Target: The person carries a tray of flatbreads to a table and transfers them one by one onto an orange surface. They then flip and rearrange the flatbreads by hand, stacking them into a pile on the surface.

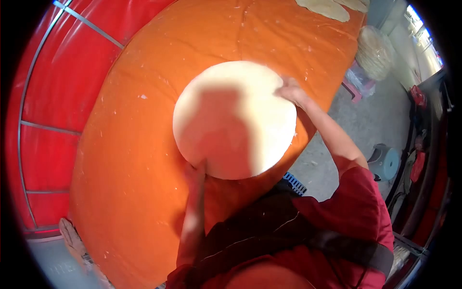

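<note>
A large, pale, round flatbread (274, 125) is held flat above an orange cloth (144, 144) in the middle of the view. My right hand (291, 91) grips its upper right edge, thumb on top and the other fingers mostly hidden underneath. At the lower left edge, my left hand (196, 169) is closed on the rim, in deep shade. A dark shadow covers much of the bread's left and lower part.
More flatbreads (325, 8) lie at the cloth's far right corner. A clear plastic bag of round pieces (375, 53) stands beyond the right edge. Red sheeting on a metal frame (48, 96) borders the left. A blue-grey stool (385, 163) stands on the concrete floor.
</note>
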`<state>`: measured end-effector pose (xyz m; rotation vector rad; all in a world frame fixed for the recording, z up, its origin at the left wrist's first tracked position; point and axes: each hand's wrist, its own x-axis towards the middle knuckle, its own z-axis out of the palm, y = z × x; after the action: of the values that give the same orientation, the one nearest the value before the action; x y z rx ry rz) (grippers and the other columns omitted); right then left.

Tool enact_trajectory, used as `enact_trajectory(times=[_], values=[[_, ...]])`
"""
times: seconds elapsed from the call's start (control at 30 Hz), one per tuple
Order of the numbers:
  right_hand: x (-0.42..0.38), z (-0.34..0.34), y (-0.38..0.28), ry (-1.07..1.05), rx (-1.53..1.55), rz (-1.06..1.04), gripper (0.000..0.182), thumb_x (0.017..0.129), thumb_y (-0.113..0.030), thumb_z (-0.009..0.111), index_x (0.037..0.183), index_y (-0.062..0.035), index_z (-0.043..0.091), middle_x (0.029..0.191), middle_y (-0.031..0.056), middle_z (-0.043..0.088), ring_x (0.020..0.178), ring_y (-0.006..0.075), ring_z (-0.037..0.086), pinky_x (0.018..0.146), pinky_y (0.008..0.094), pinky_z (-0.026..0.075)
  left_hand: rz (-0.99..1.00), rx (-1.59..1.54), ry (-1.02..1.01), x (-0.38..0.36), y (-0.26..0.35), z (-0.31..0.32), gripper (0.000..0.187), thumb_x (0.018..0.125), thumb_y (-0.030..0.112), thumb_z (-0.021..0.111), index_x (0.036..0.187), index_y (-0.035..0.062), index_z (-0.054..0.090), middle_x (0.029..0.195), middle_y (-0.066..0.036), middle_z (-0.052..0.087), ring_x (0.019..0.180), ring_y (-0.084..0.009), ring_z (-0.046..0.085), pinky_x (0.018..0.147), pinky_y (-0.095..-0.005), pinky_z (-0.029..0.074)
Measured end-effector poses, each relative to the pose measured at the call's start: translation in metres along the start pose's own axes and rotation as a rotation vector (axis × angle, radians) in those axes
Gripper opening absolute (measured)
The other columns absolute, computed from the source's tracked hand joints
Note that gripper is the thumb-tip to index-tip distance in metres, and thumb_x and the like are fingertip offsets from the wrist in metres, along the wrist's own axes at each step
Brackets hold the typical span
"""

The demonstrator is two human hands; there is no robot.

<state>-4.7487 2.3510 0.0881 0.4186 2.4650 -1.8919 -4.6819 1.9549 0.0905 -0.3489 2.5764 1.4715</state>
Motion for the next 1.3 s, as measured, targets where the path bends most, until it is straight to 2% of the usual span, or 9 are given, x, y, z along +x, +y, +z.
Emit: enact_trajectory(times=[0.1,0.23,0.4,0.53,0.63,0.73,0.83,1.13,1.3], values=[[0.024,-0.005,0.030,0.250,-0.177,-0.199,0.065,0.054,-0.031,0.074,0.101,0.0063,0.050,0.085,0.0135,0.059,0.080,0.0208,0.057,0.069,0.0281,0.045,0.005,0.104,-0.110,0.003,0.009,-0.012,0.028,0.073,0.015,0.061,0.094,-0.0025,0.055,0.089,-0.010,0.057,0.078,-0.0152,0.055,0.064,-0.0281,0.046],[0.012,-0.005,-0.050,-0.020,-0.020,0.232,0.063,0.057,-0.034,0.075,0.100,0.0065,0.052,0.092,0.0167,0.058,0.081,0.0214,0.058,0.071,0.0301,0.047,-0.064,-0.389,-0.209,0.027,0.027,-0.033,0.030,0.076,0.020,0.059,0.098,-0.0010,0.055,0.093,-0.010,0.057,0.083,-0.0151,0.054,0.070,-0.0263,0.044],[0.033,-0.001,-0.056,-0.232,0.108,0.339,0.053,0.064,-0.022,0.071,0.104,0.0058,0.050,0.096,0.0156,0.057,0.087,0.0216,0.056,0.076,0.0308,0.046,-0.418,-0.581,-0.397,0.069,0.011,-0.037,0.035,0.074,0.026,0.061,0.094,-0.0019,0.057,0.088,-0.005,0.059,0.079,-0.0109,0.054,0.066,-0.0241,0.043],[0.024,0.009,-0.076,-0.258,0.145,0.442,0.054,0.065,-0.020,0.070,0.107,0.0053,0.048,0.100,0.0151,0.056,0.090,0.0213,0.055,0.078,0.0305,0.044,-0.326,-0.729,-0.520,0.063,0.025,-0.037,0.036,0.076,0.028,0.058,0.099,-0.0001,0.056,0.093,-0.005,0.058,0.084,-0.0115,0.053,0.071,-0.0247,0.043],[0.017,0.009,-0.074,-0.246,0.153,0.408,0.054,0.066,-0.019,0.068,0.109,0.0050,0.047,0.100,0.0147,0.056,0.090,0.0227,0.055,0.078,0.0319,0.045,-0.176,-0.356,-0.369,0.058,0.031,-0.038,0.037,0.078,0.028,0.057,0.102,0.0007,0.055,0.098,-0.007,0.056,0.088,-0.0132,0.053,0.074,-0.0279,0.043],[0.041,-0.005,0.001,-0.125,0.158,0.393,0.055,0.065,-0.016,0.068,0.111,0.0047,0.045,0.100,0.0144,0.056,0.089,0.0239,0.055,0.077,0.0331,0.045,-0.094,-0.628,-0.458,0.050,0.021,-0.036,0.037,0.077,0.025,0.057,0.103,-0.0011,0.053,0.100,-0.008,0.056,0.090,-0.0159,0.052,0.076,-0.0312,0.044],[0.013,0.019,-0.056,-0.161,0.259,0.288,0.054,0.064,-0.012,0.067,0.110,0.0043,0.045,0.101,0.0149,0.055,0.089,0.0239,0.055,0.076,0.0346,0.046,-0.040,-0.873,-0.361,0.062,-0.010,-0.012,0.040,0.076,0.020,0.060,0.107,-0.0020,0.050,0.100,-0.008,0.056,0.092,-0.0175,0.052,0.080,-0.0307,0.044],[0.032,0.023,0.025,-0.077,0.332,0.284,0.045,0.061,0.001,0.065,0.102,0.0068,0.047,0.094,0.0120,0.055,0.086,0.0224,0.053,0.079,0.0319,0.044,-0.098,-0.887,-0.078,0.010,-0.007,-0.038,0.036,0.069,0.014,0.066,0.097,-0.0052,0.053,0.090,-0.011,0.058,0.078,-0.0211,0.057,0.070,-0.0347,0.047],[-0.047,0.102,-0.070,-0.209,0.188,0.163,0.041,0.063,0.005,0.063,0.101,0.0037,0.050,0.090,0.0110,0.057,0.084,0.0207,0.055,0.078,0.0319,0.045,0.029,-1.153,0.122,-0.082,-0.056,-0.081,0.030,0.069,0.009,0.065,0.093,-0.0045,0.054,0.093,-0.013,0.058,0.084,-0.0183,0.056,0.074,-0.0304,0.046]])
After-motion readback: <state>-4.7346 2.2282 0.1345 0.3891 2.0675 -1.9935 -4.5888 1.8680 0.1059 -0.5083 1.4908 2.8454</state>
